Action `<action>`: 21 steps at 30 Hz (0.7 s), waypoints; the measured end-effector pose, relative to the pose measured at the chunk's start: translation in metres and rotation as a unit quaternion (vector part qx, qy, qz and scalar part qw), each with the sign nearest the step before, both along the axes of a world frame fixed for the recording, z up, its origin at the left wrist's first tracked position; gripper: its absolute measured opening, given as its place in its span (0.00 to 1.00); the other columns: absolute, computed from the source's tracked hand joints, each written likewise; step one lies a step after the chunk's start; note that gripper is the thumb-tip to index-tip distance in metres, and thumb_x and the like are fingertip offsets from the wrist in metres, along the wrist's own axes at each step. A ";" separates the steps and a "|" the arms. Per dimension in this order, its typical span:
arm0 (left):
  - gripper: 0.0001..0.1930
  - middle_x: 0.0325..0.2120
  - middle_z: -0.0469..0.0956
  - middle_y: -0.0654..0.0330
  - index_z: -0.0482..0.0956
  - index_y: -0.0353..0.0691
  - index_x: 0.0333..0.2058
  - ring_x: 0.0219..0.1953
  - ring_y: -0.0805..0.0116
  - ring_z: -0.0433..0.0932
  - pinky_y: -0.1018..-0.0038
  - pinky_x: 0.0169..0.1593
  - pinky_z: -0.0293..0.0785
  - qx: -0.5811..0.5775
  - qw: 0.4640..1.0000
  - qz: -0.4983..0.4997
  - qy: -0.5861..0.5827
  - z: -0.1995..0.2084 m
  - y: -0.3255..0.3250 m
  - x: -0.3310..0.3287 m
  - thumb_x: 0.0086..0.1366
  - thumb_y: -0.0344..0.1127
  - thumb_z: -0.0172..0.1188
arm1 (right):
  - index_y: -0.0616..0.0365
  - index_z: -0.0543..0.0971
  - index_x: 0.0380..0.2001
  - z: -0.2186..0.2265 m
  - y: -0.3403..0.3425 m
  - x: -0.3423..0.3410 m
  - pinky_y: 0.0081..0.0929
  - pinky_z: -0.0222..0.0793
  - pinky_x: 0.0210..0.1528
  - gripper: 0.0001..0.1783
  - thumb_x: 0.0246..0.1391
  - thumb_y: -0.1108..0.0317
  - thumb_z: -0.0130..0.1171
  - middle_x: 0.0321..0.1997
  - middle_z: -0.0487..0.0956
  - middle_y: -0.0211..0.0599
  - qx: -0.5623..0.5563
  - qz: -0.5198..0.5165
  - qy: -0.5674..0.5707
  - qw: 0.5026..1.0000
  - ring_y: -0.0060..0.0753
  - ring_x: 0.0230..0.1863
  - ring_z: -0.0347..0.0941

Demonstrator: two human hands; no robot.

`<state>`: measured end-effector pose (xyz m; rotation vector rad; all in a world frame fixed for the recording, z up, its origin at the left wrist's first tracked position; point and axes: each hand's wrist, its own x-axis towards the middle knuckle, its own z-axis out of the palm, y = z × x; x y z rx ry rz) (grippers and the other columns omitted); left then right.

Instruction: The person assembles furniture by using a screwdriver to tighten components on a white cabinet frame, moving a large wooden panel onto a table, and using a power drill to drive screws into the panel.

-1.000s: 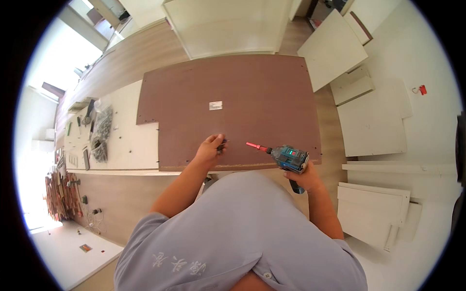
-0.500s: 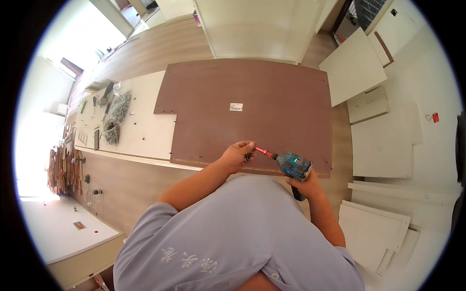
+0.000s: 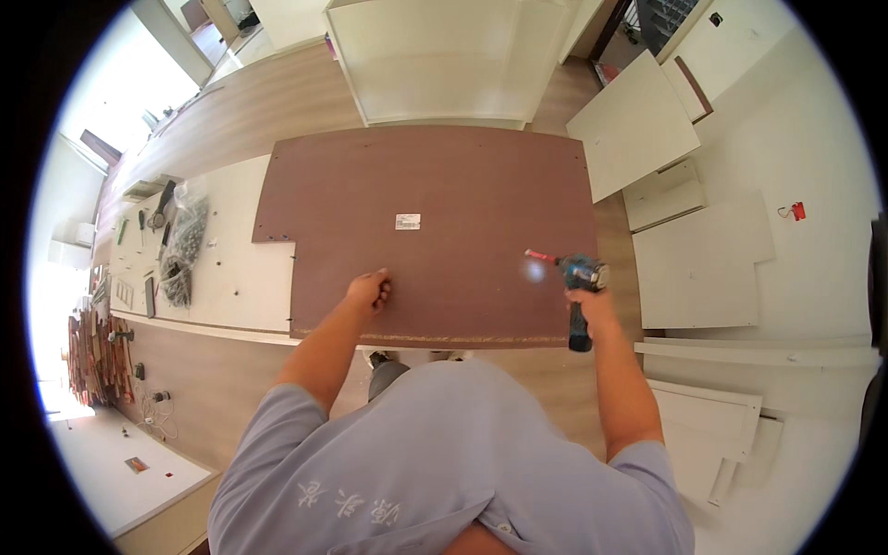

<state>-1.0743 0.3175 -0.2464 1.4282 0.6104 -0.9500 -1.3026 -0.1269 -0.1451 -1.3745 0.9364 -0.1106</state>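
A blue and black cordless drill (image 3: 583,273) is gripped in my right hand (image 3: 590,303) above the right part of a brown board (image 3: 444,287). Its long red bit points left, and its lamp casts a bright spot on the board. My left hand (image 3: 372,289) is closed over the board's near left part, fingers curled; what lies inside them, if anything, is too small to make out. A white label (image 3: 408,222) is stuck on the board's middle. Small dark holes or fittings dot the board's edges, and its near edge shows raw chipboard.
On the left, a pale panel (image 3: 254,277) carries a clear bag of hardware (image 3: 188,242) and several hand tools. White panels (image 3: 703,268) lean along the right wall. A large cream panel or cabinet (image 3: 444,60) stands beyond the board. Wood strips (image 3: 97,356) are stacked at far left.
My hands have moved apart: the left went leftward, away from the bit's tip, while the right carried the drill up and right over the board. The view has shifted too.
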 end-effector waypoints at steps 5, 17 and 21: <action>0.17 0.23 0.72 0.72 0.81 0.48 0.36 0.21 0.79 0.67 0.80 0.20 0.57 0.075 0.997 -0.017 0.020 0.027 -0.004 0.004 0.74 0.55 0.58 | 0.65 0.81 0.32 -0.004 -0.088 0.055 0.37 0.73 0.27 0.09 0.45 0.76 0.68 0.26 0.81 0.40 -0.065 -0.088 0.060 0.992 0.36 0.24 0.78; 0.20 0.19 0.75 0.68 0.80 0.45 0.33 0.15 0.75 0.66 0.75 0.18 0.55 0.110 0.993 -0.028 0.035 0.034 -0.012 0.016 0.73 0.55 0.59 | 0.66 0.79 0.32 0.008 -0.209 0.206 0.39 0.74 0.25 0.11 0.42 0.77 0.67 0.25 0.79 0.41 -0.173 -0.044 0.110 0.978 0.40 0.21 0.77; 0.20 0.19 0.75 0.67 0.80 0.44 0.32 0.15 0.75 0.67 0.75 0.18 0.55 0.089 0.995 -0.013 0.035 0.034 -0.009 0.013 0.72 0.55 0.60 | 0.65 0.79 0.30 0.033 -0.230 0.241 0.42 0.74 0.25 0.09 0.41 0.78 0.65 0.25 0.77 0.44 -0.177 0.009 0.180 0.968 0.42 0.21 0.76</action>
